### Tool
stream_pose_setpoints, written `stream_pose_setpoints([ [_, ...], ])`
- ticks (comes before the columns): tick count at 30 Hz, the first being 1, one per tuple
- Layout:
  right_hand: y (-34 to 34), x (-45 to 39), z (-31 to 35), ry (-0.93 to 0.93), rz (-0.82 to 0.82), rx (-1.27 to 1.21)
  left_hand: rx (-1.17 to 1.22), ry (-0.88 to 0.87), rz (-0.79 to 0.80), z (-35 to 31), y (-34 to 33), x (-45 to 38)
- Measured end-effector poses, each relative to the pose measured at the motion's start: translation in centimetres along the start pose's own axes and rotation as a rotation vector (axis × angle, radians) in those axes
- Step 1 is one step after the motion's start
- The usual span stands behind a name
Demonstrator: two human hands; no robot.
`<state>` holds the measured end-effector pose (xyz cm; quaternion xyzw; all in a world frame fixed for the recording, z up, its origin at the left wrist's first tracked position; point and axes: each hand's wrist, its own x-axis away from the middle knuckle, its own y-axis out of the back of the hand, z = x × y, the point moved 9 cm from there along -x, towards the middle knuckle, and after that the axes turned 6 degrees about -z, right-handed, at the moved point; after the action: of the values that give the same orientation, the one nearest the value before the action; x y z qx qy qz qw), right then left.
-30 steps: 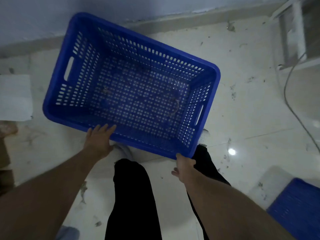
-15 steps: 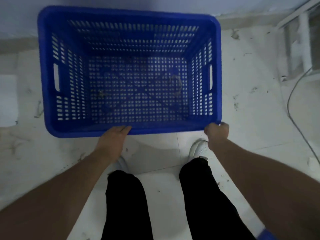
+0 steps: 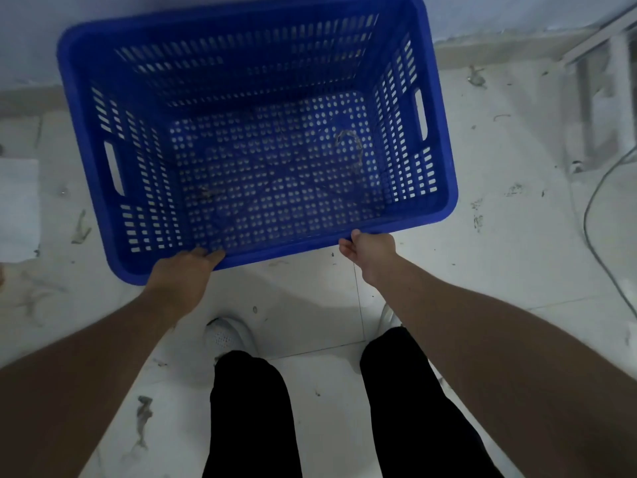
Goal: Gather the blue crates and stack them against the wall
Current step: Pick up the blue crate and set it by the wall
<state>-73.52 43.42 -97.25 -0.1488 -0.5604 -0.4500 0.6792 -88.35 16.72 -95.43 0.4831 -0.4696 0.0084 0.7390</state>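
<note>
A large blue perforated crate (image 3: 86, 108), with nothing in it but a few scraps, fills the upper middle of the head view, its far side close to the pale wall (image 3: 31, 25). The crate sits slightly turned, its right end nearer the wall. My left hand (image 3: 179, 274) grips the near rim towards the left corner, fingers curled over the edge. My right hand (image 3: 370, 250) holds the same near rim further right, thumb on top. No other crate is in view.
White tiled floor (image 3: 499, 263) with dirt marks and scraps. A white metal frame (image 3: 599, 63) stands at the upper right with a grey cable (image 3: 593, 208) trailing down the right side. A white sheet (image 3: 19, 208) lies at the left edge. My legs and white shoes are below.
The crate has swung from a diagonal pose to nearly square with the wall and moved closer to it. Both hands kept hold of the near rim; the second crate at lower right left the view.
</note>
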Motion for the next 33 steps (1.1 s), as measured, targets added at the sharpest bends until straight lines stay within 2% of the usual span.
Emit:
stream_pose_setpoints([
  [9, 0.6, 0.1, -0.7, 0.071, -0.080, 0.132, 0.035, 0.036, 0.037, -0.3, -0.4, 0.0],
  [13, 0.6, 2.0, 0.5, 0.100, 0.019, 0.386, 0.220, -0.001, 0.021, -1.3, 2.6, 0.6],
  [17, 1.0, 7.9, 8.0, 0.401, 0.091, 0.579, 0.295, -0.004, -0.110, -1.9, 13.0, 2.0],
  [22, 4.6, 20.7, 20.5, 0.849, 0.095, 0.805, 0.376, -0.039, -0.324, -3.6, 29.5, 8.4],
  [28, 14.0, 39.9, 32.8, 1.363, -0.124, 0.913, 0.594, 0.025, -0.643, -6.1, 48.0, 21.0],
  [33, 24.8, 50.3, 39.2, 1.476, -0.386, 0.848, 0.573, -0.028, -0.755, -8.1, 59.8, 29.0],
])
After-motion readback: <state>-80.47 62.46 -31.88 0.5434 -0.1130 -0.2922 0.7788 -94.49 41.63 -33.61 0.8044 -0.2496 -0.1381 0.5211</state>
